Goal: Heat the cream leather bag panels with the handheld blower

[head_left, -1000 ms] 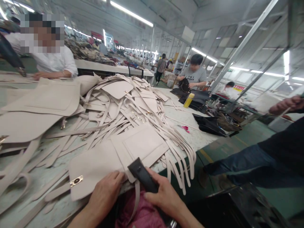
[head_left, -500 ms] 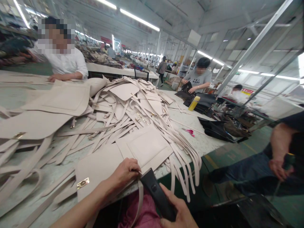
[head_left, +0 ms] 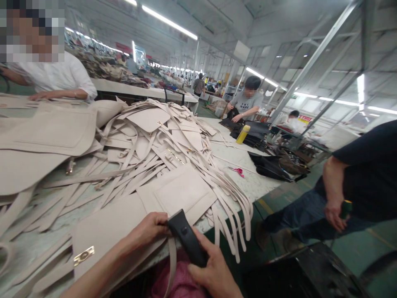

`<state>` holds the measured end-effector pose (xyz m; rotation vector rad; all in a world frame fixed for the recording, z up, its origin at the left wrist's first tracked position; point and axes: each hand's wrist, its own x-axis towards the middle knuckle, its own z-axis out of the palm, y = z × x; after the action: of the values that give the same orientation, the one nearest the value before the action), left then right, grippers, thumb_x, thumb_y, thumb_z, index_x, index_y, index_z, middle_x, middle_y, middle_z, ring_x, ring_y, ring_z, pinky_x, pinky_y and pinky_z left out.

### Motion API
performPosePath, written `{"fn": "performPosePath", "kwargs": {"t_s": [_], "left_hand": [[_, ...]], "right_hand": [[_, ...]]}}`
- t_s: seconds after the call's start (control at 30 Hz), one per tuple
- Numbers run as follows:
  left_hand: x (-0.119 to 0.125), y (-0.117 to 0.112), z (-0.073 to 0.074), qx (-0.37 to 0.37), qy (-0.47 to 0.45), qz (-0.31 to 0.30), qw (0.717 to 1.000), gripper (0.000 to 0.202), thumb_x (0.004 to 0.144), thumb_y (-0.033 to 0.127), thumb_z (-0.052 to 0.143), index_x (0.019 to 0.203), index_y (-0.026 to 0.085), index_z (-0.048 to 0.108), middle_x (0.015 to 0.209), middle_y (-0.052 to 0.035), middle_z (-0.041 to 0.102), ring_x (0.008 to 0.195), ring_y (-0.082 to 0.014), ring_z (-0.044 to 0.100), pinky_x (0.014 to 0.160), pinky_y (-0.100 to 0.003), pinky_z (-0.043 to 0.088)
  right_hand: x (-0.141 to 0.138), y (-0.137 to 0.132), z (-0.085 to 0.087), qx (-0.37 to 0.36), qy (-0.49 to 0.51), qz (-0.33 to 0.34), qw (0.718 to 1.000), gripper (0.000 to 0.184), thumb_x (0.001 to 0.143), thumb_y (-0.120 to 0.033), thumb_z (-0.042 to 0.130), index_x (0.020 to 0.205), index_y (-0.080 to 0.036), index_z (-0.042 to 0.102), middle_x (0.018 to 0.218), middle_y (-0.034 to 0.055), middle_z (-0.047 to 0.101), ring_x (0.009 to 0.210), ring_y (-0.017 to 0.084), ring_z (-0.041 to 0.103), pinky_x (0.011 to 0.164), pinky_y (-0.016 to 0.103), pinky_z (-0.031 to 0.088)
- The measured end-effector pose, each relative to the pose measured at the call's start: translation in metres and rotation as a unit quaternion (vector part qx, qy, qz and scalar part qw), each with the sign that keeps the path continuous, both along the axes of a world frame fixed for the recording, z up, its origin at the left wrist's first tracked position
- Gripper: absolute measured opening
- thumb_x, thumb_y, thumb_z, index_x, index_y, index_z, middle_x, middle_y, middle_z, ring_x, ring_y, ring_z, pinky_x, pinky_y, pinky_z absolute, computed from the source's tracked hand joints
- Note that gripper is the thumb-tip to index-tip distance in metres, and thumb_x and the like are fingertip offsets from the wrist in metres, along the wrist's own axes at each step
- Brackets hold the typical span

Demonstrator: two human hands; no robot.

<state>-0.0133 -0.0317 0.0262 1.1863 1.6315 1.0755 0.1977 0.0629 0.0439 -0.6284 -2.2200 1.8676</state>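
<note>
My right hand [head_left: 212, 271] is wrapped round a black hand-held tool [head_left: 186, 238], whose tip points up at the near edge of a cream leather bag piece [head_left: 124, 223] with a brass clasp [head_left: 83, 255]. My left hand [head_left: 150, 229] is curled on that piece's edge, right beside the tool's tip, pinching the leather. A cream strap [head_left: 171, 265] hangs down from the piece over pink cloth [head_left: 182, 285] in my lap. A second cream panel [head_left: 181, 192] lies just beyond my hands.
A big heap of cream straps and panels [head_left: 155, 132] covers the table [head_left: 242, 157]. A person in white [head_left: 58, 78] works at the far left, another in grey [head_left: 248, 103] at the far end by black bags [head_left: 269, 165] and a yellow bottle [head_left: 242, 134]. A person in dark clothes [head_left: 356, 182] stands at the right.
My right hand has come back up with the black tool to the leather's edge. The person at the right has stepped closer, arm lowered. The view has shifted a little.
</note>
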Motion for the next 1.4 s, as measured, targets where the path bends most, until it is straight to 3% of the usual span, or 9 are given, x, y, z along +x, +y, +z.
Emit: {"fn": "performPosePath", "kwargs": {"t_s": [0.13, 0.23, 0.3, 0.4, 0.47, 0.57, 0.73, 1.07, 1.4], "left_hand": [[-0.002, -0.005, 0.001, -0.006, 0.081, -0.001, 0.997, 0.022, 0.07, 0.029, 0.053, 0.07, 0.014, 0.068, 0.07, -0.0011, 0.059, 0.071, -0.0145, 0.053, 0.067, -0.022, 0.039], [-0.005, -0.008, 0.009, -0.077, 0.172, -0.049, 0.981, 0.019, 0.069, 0.026, 0.051, 0.063, 0.015, 0.065, 0.063, 0.0002, 0.056, 0.066, -0.0139, 0.053, 0.062, -0.021, 0.038], [-0.003, -0.001, 0.018, -0.12, 0.228, -0.071, 0.964, 0.021, 0.072, 0.029, 0.051, 0.069, 0.016, 0.066, 0.066, -0.0006, 0.059, 0.066, -0.0156, 0.055, 0.061, -0.023, 0.04], [0.011, 0.026, 0.024, -0.077, 0.35, -0.028, 0.933, 0.036, 0.076, 0.032, 0.053, 0.109, 0.021, 0.062, 0.11, -0.0075, 0.06, 0.102, -0.0239, 0.055, 0.088, -0.035, 0.042], [0.023, 0.05, 0.017, -0.052, 0.41, -0.032, 0.91, 0.056, 0.075, 0.03, 0.056, 0.129, 0.025, 0.045, 0.14, -0.0088, 0.037, 0.129, -0.0289, 0.031, 0.106, -0.05, 0.023], [0.033, 0.076, -0.001, -0.054, 0.453, -0.077, 0.887, 0.071, 0.072, 0.03, 0.058, 0.137, 0.031, 0.03, 0.148, -0.006, 0.018, 0.137, -0.0315, 0.008, 0.106, -0.062, 0.002], [0.032, 0.08, -0.02, -0.036, 0.469, -0.084, 0.879, 0.076, 0.07, 0.031, 0.057, 0.139, 0.031, 0.025, 0.149, -0.0061, 0.013, 0.137, -0.0318, 0.005, 0.105, -0.065, -0.003], [0.028, 0.072, -0.017, -0.041, 0.438, -0.112, 0.891, 0.089, 0.062, 0.029, 0.06, 0.141, 0.032, 0.019, 0.149, -0.0068, 0.012, 0.136, -0.0332, 0.004, 0.103, -0.066, -0.006], [0.029, 0.068, -0.009, -0.038, 0.395, -0.144, 0.906, 0.083, 0.068, 0.039, 0.063, 0.139, 0.028, 0.024, 0.149, -0.0108, 0.012, 0.135, -0.038, 0.005, 0.098, -0.072, -0.006]], "right_hand": [[-0.005, 0.017, 0.006, -0.054, 0.021, -0.055, 0.997, 0.076, 0.064, -0.009, 0.055, 0.137, -0.023, 0.036, 0.081, -0.0012, 0.064, 0.045, 0.007, 0.047, 0.041, 0.017, 0.042], [0.006, 0.046, 0.006, -0.069, -0.004, -0.123, 0.99, 0.077, 0.07, -0.019, 0.056, 0.14, -0.016, 0.025, 0.06, -0.0035, 0.059, 0.037, 0.009, 0.047, 0.034, 0.018, 0.04], [0.017, 0.07, 0.004, -0.084, -0.014, -0.145, 0.986, 0.079, 0.071, -0.027, 0.059, 0.14, -0.013, 0.022, 0.054, -0.0044, 0.057, 0.036, 0.011, 0.049, 0.032, 0.019, 0.042], [0.028, 0.104, 0.002, -0.117, -0.034, -0.13, 0.984, 0.085, 0.068, -0.035, 0.063, 0.138, -0.014, 0.021, 0.055, -0.0046, 0.056, 0.037, 0.014, 0.053, 0.032, 0.022, 0.044], [0.029, 0.121, 0.001, -0.132, -0.045, -0.103, 0.985, 0.085, 0.066, -0.038, 0.063, 0.137, -0.015, 0.023, 0.056, -0.0049, 0.055, 0.038, 0.015, 0.054, 0.032, 0.023, 0.044], [0.021, 0.139, 0.004, -0.142, -0.057, -0.064, 0.986, 0.075, 0.067, -0.038, 0.061, 0.134, -0.019, 0.031, 0.061, -0.004, 0.056, 0.041, 0.016, 0.057, 0.034, 0.023, 0.044], [-0.016, 0.161, 0.013, -0.136, -0.083, -0.019, 0.987, 0.066, 0.067, -0.034, 0.062, 0.128, -0.022, 0.039, 0.061, -0.0042, 0.056, 0.04, 0.015, 0.056, 0.034, 0.023, 0.044], [-0.11, 0.17, 0.013, -0.064, -0.08, 0.021, 0.995, 0.036, 0.069, -0.032, 0.058, 0.102, -0.02, 0.051, 0.061, -0.0045, 0.054, 0.041, 0.013, 0.055, 0.035, 0.024, 0.046], [-0.207, 0.163, 0.032, 0.016, -0.117, 0.032, 0.993, 0.028, 0.081, -0.023, 0.059, 0.107, -0.014, 0.053, 0.058, -0.0056, 0.052, 0.041, 0.008, 0.052, 0.038, 0.018, 0.044]]}}
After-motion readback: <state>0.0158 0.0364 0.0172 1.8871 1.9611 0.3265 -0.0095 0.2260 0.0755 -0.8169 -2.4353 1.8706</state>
